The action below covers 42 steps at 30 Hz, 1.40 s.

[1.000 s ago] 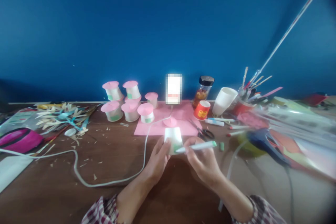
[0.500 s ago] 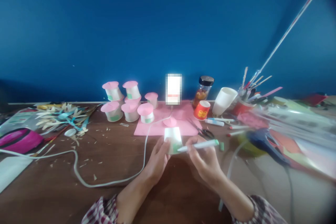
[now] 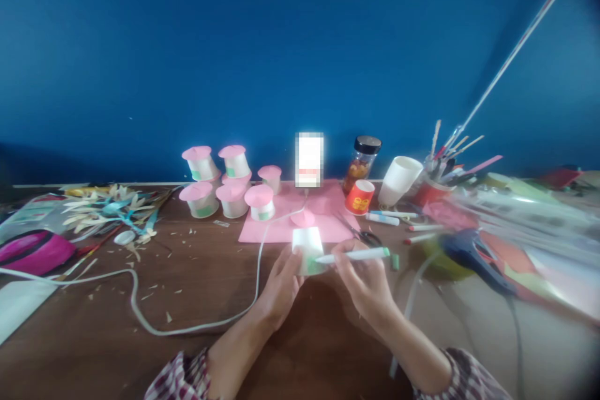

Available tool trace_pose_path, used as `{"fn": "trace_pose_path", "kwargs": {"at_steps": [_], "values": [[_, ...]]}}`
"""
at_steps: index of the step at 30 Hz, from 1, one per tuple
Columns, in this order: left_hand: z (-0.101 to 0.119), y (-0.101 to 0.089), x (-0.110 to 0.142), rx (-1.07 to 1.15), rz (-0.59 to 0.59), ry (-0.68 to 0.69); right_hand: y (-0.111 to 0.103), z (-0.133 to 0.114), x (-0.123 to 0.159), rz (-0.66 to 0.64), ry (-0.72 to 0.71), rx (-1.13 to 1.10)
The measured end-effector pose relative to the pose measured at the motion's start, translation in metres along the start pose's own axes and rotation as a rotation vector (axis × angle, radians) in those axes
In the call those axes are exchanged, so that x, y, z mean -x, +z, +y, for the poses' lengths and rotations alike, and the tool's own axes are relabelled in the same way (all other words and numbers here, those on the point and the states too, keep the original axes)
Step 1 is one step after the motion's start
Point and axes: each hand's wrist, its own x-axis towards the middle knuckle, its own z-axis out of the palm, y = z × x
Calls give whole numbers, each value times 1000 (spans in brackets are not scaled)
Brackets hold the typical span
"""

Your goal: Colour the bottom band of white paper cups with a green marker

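My left hand (image 3: 282,285) grips a small white paper cup (image 3: 307,248) from its left side; the cup has a green patch low on its wall. My right hand (image 3: 364,282) pinches a white marker with a green end (image 3: 357,255), its tip touching the cup's green patch. A loose green marker cap (image 3: 396,261) lies just right of the marker. Behind the cup a pink paper disc (image 3: 303,219) rests on a pink sheet (image 3: 328,209).
Several pink-topped white cups (image 3: 232,183) stand at the back left. A jar (image 3: 360,165), red cup (image 3: 359,197), white cup (image 3: 400,181), scissors (image 3: 363,234), pens and a blue glue gun (image 3: 473,251) lie to the right. A white cable (image 3: 140,312) curls across the brown table; paper scraps (image 3: 110,209) at left.
My right hand has shifted slightly up and left with the marker, its tip moving across the cup's green patch. The left hand and cup have barely moved.
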Motion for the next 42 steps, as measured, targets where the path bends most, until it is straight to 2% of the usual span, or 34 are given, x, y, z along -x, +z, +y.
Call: {"fn": "trace_pose_path", "kwargs": {"at_steps": [4,8,12,18,23,28,34,42], "values": [[1,1,1,-7,27,-4,0,1,0,-62,0,18],[1,1,0,2,-4,7,0,3,0,-12,14,-6],[0,-1,-1,12,32,-8,0,3,0,-67,-3,-15],[0,0,-1,54,51,-14,0,3,0,-40,26,-26],[1,0,-2,92,65,10,-1,1,0,-100,25,-46],[1,-2,-3,123,64,2,0,0,-2,-11,48,-30],[-1,-4,-5,162,64,-2,2,-1,-2,-86,111,-139],[1,-2,-3,90,101,-70,5,0,-1,-39,153,-240]]}}
